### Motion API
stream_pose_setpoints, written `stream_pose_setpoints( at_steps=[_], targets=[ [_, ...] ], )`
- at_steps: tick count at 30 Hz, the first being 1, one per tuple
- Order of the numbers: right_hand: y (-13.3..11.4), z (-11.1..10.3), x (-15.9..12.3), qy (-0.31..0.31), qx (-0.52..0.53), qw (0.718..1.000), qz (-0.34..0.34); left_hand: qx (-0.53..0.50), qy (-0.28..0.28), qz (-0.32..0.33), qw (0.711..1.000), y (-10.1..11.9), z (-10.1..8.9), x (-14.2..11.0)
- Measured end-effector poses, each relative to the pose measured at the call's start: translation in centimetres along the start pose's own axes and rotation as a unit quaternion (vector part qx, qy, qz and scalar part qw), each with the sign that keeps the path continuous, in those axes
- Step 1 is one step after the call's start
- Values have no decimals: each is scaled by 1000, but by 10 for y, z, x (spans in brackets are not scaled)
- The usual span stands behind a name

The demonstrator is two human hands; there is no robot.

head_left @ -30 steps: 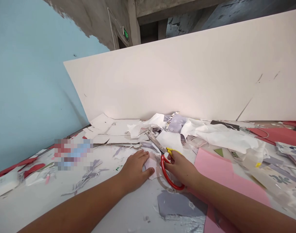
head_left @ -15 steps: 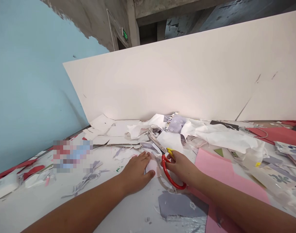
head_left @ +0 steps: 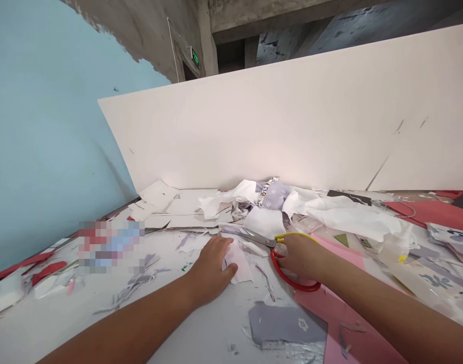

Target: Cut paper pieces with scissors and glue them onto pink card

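Lilac-grey scrap (head_left: 288,323) with a white flower lies on our side of the scissors (head_left: 267,241); to their right, the pink sheet (head_left: 353,336) passes below our right forearm (head_left: 386,298), so a careless elbow could crease it. Left of the scissors, our left hand (head_left: 212,265) rests palm down, fingers close together and thumb apart, upon a pale piece (head_left: 244,263). We judge that this piece could slip if the palm presses too weakly. Our right hand (head_left: 302,259) is curled around the scissors, whose blades reach across just beyond the left fingertips; one hurried stroke might nick them. Beyond the scissors, crumpled white cloth (head_left: 349,215) could catch the tips. Around the scissors, the white tabletop (head_left: 201,338) is strewn with clippings. Farther behind them stands a white board (head_left: 269,131), then, higher, bare concrete (head_left: 292,17) and a green sign (head_left: 195,57).
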State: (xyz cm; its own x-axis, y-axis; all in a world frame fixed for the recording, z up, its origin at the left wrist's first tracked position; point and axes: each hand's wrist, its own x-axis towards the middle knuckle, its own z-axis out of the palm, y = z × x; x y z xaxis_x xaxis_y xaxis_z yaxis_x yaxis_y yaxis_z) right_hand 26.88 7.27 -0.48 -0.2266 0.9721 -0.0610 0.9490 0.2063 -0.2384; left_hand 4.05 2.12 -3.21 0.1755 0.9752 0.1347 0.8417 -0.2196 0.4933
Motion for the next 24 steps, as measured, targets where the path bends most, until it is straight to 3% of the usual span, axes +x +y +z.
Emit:
stream_pose_setpoints(
  at_steps=[4, 9, 14, 20, 24],
  targets=[
    [-6, -3, -7, 35, -39, 999, 3, -16, 36, 45, 998, 0, 1, -1],
    [-29, -1, -27, 91, -67, 992, -60, -14, 71, 99, 992, 0, 3, 2],
    [-38, 20, -34, 139, -8, 972, -188, -21, 93, 117, 989, 0, 2, 5],
    [-35, 36, -30, 167, 50, 951, -256, -67, 151, 121, 979, 4, -2, 1],
    [-36, 41, -34, 172, 122, 934, -289, -96, 170, 187, 963, 13, -1, -9]
  ],
)
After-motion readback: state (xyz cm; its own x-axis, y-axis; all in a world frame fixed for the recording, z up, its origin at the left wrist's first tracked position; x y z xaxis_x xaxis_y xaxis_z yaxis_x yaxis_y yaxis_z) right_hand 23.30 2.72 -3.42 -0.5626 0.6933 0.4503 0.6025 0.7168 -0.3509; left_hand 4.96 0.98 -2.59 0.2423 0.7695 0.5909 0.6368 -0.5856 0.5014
